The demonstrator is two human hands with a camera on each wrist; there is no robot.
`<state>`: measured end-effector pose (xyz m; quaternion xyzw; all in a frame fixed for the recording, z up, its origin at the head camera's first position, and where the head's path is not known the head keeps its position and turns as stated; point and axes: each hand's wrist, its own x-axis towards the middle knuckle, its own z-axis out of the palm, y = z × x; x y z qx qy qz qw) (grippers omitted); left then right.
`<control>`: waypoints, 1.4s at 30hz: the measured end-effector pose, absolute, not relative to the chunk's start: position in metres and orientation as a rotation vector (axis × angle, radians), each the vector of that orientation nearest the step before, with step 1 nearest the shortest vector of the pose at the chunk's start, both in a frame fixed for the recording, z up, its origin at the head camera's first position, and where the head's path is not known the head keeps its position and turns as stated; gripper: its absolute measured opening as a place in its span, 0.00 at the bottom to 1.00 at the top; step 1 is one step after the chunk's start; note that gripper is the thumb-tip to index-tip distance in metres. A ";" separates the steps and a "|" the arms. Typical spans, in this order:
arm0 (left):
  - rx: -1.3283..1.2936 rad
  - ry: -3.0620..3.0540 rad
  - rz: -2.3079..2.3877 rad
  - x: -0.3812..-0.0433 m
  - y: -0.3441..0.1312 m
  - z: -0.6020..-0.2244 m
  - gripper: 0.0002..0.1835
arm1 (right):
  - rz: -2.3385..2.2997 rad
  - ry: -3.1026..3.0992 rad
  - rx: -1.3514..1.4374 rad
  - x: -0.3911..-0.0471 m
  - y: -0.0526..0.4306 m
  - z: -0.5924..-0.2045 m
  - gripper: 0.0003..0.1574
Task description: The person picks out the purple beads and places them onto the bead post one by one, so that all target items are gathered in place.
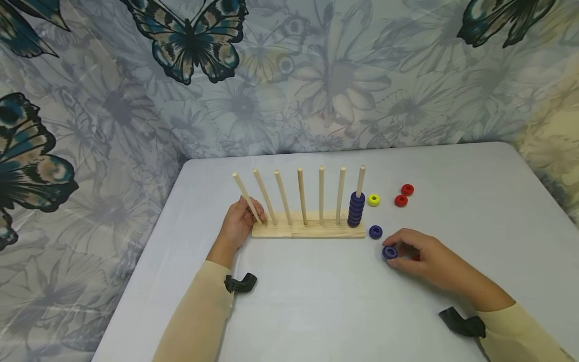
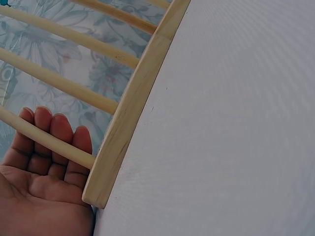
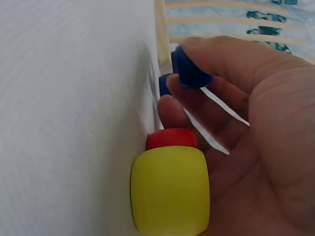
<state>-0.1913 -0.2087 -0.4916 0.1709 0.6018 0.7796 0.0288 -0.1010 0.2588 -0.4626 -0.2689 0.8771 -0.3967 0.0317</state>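
A wooden stand carries a row of upright pegs; several dark blue rings are stacked on the rightmost one. My left hand is at the stand's left end, its loosely bent fingers behind the leftmost peg. The thumb of that hand is out of sight. Between thumb and fingertips, my right hand pinches a dark blue ring, right of the stand and close to the table. Another dark blue ring lies beside the stand's right end.
A yellow ring and two red rings lie behind, to the right. In the right wrist view, a yellow ring and a red ring appear beside my palm. Patterned cloth hangs beyond the white table.
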 end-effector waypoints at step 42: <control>0.525 1.892 2.399 -0.189 -0.206 -0.489 0.35 | -1.642 2.785 -1.243 -0.136 0.229 -0.367 0.37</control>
